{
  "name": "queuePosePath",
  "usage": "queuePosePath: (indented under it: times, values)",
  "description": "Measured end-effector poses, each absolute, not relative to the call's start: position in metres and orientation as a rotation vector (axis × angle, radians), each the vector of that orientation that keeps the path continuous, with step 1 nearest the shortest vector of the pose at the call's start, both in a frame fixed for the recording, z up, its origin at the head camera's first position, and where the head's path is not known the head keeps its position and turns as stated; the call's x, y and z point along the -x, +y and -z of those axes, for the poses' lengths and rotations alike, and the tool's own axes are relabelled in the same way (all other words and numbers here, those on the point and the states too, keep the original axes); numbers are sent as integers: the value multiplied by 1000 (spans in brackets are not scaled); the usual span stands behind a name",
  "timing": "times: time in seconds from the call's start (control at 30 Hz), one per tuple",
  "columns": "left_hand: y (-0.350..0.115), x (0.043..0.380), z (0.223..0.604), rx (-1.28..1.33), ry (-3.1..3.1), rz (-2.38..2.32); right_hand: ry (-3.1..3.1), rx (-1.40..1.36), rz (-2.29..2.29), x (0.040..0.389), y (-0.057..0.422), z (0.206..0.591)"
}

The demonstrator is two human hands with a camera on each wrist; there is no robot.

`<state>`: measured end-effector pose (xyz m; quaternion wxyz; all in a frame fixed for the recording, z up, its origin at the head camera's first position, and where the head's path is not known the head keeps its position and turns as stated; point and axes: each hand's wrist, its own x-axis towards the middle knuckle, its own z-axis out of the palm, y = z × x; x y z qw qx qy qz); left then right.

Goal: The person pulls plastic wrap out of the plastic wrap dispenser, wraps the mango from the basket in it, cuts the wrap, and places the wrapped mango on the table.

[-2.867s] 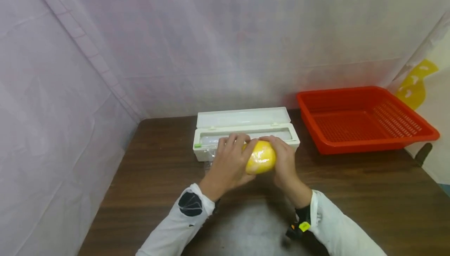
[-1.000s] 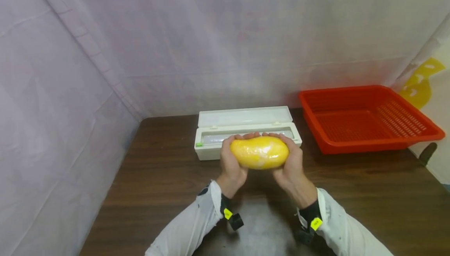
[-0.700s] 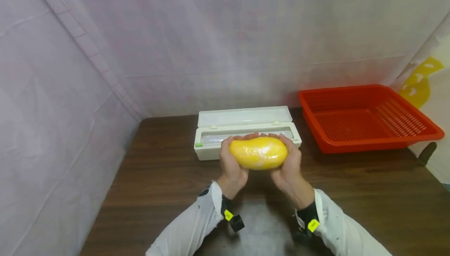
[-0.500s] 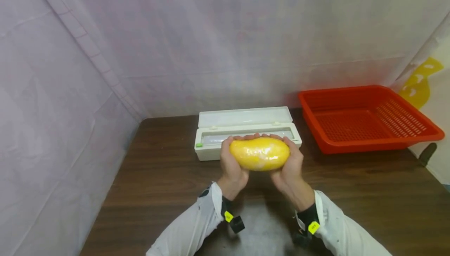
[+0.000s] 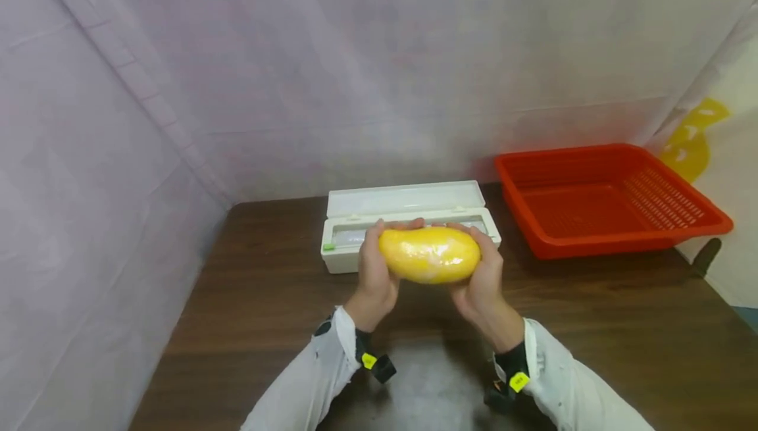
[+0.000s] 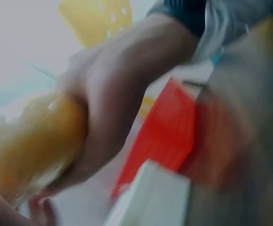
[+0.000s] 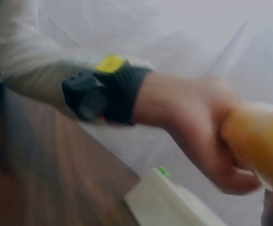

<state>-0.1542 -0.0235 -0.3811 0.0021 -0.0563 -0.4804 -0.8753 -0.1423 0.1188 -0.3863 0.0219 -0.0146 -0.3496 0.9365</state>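
In the head view, a yellow oblong fruit (image 5: 429, 255), glossy with clear cling film, lies sideways above the table. My left hand (image 5: 376, 273) grips its left end, and my right hand (image 5: 485, 279) grips the right end. The undersides of both hands' fingers are partly hidden behind it. In the left wrist view, the right hand (image 6: 112, 89) curls around the wrapped fruit (image 6: 37, 141). Blurred in the right wrist view, the left hand (image 7: 197, 127) holds the other end of the fruit (image 7: 261, 139). Behind the hands stands a white cling film dispenser (image 5: 340, 262), lid raised, with a film roll inside.
A red plastic basket (image 5: 616, 245) with slotted sides stands at the back right of the brown wooden table (image 5: 254, 299). White sheeting (image 5: 379, 76) hangs along the back and left. A grey patch (image 5: 432, 378) lies near the front.
The fruit has turned from end-on to sideways, and the left hand has moved from over it to its left end. Lately the hands and fruit have barely moved; the head view shifts slightly.
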Motion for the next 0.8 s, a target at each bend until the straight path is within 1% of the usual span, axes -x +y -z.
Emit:
queuePosePath:
  times: [0.2,0.3,0.4,0.47,0.53,0.6,0.67,0.8]
  values:
    - [-49,157,362,501,-2094,2231,-1016,-148,-2907,146,137,376]
    - [-65,156,354,732,-2343,1930,-1010,-207,-2936,146,145,371]
    - [-73,155,349,969,-2459,1655,-1011,-299,-2961,147,150,368]
    - [-75,154,345,1039,-2458,1525,-1011,-426,-2988,149,152,367]
    - [-77,152,338,1030,-2433,1509,-1106,-610,-2934,151,154,367]
    - [-81,147,330,1001,-2404,1555,-1288,-801,-2734,153,158,365]
    - [-87,142,321,988,-2383,1613,-1546,-925,-2377,154,163,362]
    - [-93,137,311,1014,-2362,1634,-1951,-943,-1702,153,176,355]
